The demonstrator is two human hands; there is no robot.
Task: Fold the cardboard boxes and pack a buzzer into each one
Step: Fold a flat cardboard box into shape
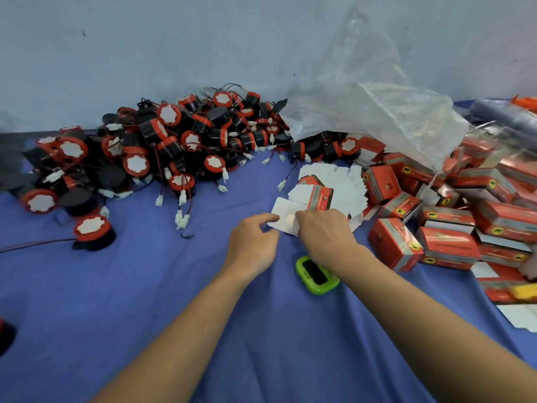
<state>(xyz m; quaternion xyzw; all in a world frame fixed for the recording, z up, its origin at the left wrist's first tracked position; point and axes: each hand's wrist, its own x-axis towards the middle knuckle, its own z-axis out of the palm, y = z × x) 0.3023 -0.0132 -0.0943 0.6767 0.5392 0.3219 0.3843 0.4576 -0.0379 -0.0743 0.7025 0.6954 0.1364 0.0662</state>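
Observation:
A heap of black and red buzzers (162, 152) with white labels and wired plugs lies at the back left. Flat unfolded cardboard boxes (334, 181), white side up, are stacked in the middle. One flat box (286, 212) lies nearest me, and both hands are on it. My right hand (322, 231) pinches its right edge. My left hand (252, 239) touches its left edge with fingertips curled. One loose buzzer (93, 231) sits apart at the left.
Folded red boxes (441, 225) pile up at the right. A clear plastic bag (377, 117) drapes over the back right. A green device with a dark screen (315, 274) lies under my right forearm. Blue cloth (145, 286) covers the table.

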